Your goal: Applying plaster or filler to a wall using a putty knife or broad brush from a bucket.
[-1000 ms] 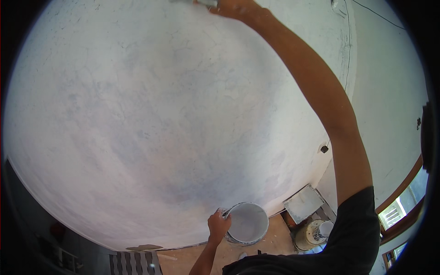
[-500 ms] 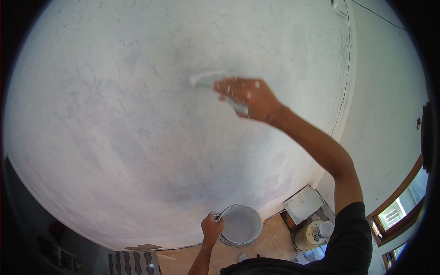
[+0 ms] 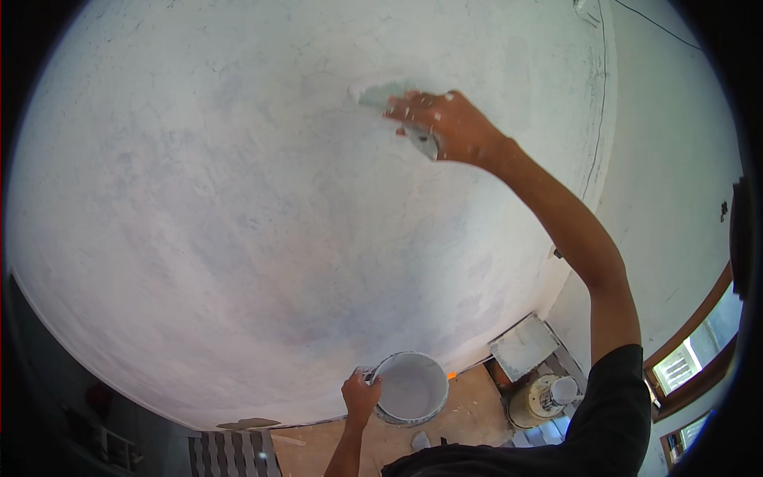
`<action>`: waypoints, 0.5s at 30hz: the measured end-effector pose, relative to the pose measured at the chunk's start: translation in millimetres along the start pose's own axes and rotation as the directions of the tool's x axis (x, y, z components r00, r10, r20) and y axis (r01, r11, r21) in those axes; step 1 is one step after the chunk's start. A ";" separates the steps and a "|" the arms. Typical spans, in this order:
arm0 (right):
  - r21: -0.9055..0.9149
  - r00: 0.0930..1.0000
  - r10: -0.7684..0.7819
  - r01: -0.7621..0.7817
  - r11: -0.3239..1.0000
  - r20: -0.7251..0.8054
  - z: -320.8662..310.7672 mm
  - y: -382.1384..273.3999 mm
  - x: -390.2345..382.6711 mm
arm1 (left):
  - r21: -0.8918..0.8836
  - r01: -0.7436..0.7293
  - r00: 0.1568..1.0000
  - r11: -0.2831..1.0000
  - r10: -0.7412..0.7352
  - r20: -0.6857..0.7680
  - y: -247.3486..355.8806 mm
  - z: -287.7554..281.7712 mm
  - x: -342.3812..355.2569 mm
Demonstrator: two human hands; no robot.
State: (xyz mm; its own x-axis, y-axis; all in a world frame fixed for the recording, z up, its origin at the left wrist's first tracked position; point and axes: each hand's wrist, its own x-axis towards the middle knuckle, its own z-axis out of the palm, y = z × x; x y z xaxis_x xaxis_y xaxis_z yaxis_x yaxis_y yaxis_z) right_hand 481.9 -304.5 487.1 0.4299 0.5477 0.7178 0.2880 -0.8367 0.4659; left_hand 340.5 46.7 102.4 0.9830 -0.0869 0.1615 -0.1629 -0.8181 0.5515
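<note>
Head view
Trowel: a flat blade (image 3: 380,94) pressed against the wall (image 3: 238,238), in the upper middle of the frame, with a patch of fresh grey-white filler around its left end.
Trowel axis: the blade runs roughly left to right, its free end pointing toward the upper left, its handle end hidden inside the fist.
Right hand: the right hand (image 3: 445,123) is closed around the trowel's handle, knuckles toward the camera, flecked with white; it sits just right of and slightly below the blade.
Right arm: raised high and stretched up from the lower right corner to the upper middle, elbow only slightly bent, forearm slanting up and to the left.
Bucket: a round white bucket (image 3: 411,389) low in the middle of the frame, its mouth turned toward the camera and pale filler inside.
Left hand: the left hand (image 3: 362,393) grips the bucket at its left rim, fingers curled shut on it; the forearm comes up from the bottom edge.
Key relation: bucket and trowel are well apart, the bucket almost straight below the blade; the right hand is the one at the wall, the left stays low by the floor (image 3: 469,413).
Nearby: a flat square board (image 3: 523,346) leans at the foot of the wall, with a yellowish tub (image 3: 544,397) just below it, both right of the bucket.
</note>
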 end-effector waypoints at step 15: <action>-0.108 0.975 0.026 -0.051 0.993 -0.219 -15.7 85.7 61.3 | -0.071 -0.024 0.997 0.997 0.019 -0.073 0.1 -2.4 -13.7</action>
State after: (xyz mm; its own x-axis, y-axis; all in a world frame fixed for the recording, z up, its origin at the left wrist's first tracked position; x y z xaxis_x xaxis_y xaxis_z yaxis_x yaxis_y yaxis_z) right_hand 519.5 -342.7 579.2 0.2393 0.5107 0.8258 0.1714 -0.8594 0.4818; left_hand 326.8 49.2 102.2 0.9709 -0.0606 0.2317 -0.1923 -0.7736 0.6037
